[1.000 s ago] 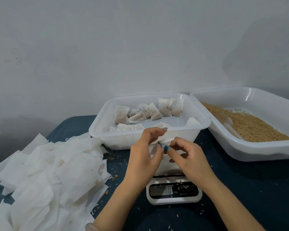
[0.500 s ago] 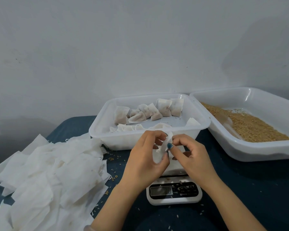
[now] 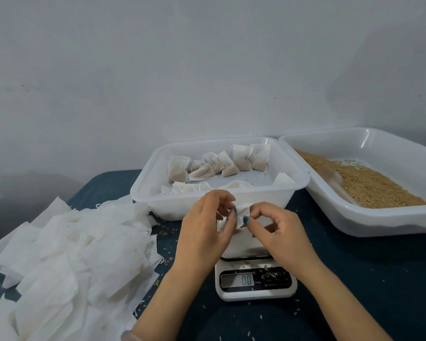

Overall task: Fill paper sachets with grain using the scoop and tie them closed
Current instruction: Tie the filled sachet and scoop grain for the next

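A small white paper sachet (image 3: pixel 243 212) is pinched between my left hand (image 3: pixel 207 225) and my right hand (image 3: pixel 278 232), just above the white digital scale (image 3: pixel 255 281), whose display reads 0.0. Both hands have curled fingers on the sachet's top. Behind them a white tray (image 3: pixel 298 185) holds several filled, tied sachets (image 3: pixel 231 161). At the right a second white tray (image 3: pixel 379 217) holds brown grain (image 3: pixel 369 183), with a translucent scoop (image 3: pixel 332 175) lying half buried in it.
A large heap of empty paper sachets (image 3: pixel 67 254) covers the left of the dark blue table (image 3: pixel 367 279). Loose grains are scattered around the scale. A plain grey wall stands close behind the trays.
The sachet has come up between my fingers and shows more fully. Both hands stayed over the scale and shifted their grip slightly.
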